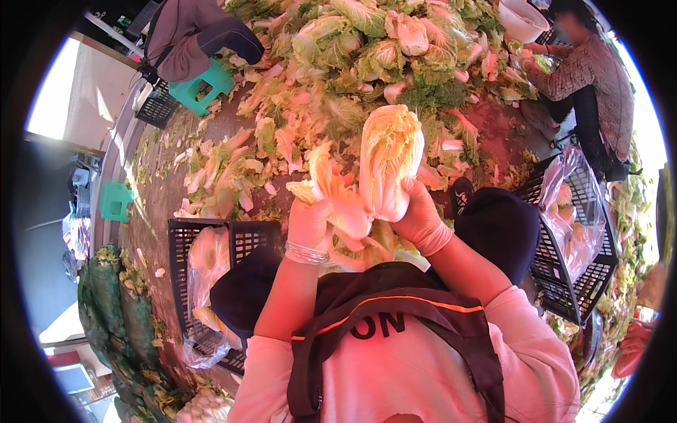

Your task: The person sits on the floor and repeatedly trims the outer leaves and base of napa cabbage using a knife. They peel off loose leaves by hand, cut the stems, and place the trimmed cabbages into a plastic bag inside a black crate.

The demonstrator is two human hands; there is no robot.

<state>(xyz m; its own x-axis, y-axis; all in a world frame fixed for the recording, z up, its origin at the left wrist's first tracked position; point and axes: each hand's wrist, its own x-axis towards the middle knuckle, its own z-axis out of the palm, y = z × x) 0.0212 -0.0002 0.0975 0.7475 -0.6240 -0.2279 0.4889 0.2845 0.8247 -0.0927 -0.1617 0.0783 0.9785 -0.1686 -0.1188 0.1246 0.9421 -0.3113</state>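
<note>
My right hand [421,215], in a thin glove, grips the base of a napa cabbage head [390,158], which stands upright with its yellow, frilly top pointing away from me. Close beside it on the left, my left hand [311,224], gloved too and with bracelets at the wrist, is closed around several detached cabbage leaves [338,203]. The white ends of these leaves touch or lie very near the base of the head. More loose leaves lie below my hands, partly hidden by them and by my dark apron [365,283].
A big heap of napa cabbages [370,47] and scattered leaves lies ahead. Black plastic crates [177,254] with bagged cabbages flank my legs. Green stools [115,202] and filled green net sacks [100,301] are at left. People sit at upper left and upper right, near a white bucket [521,20].
</note>
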